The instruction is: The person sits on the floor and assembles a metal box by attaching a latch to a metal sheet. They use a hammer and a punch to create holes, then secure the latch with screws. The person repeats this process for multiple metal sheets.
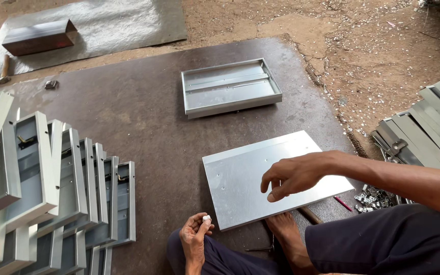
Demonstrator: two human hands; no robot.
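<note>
Seated worker at a dark floor board [143, 117]. An open metal tray [230, 87] lies beyond; leaning metal frames [52, 188] stand left. Right hand [294, 175], fingers loosely curled and slightly apart, hovers over a flat galvanized panel [245, 183]. Left hand [194, 239] pinches a small white piece [207, 218] near the panel's corner.
</note>
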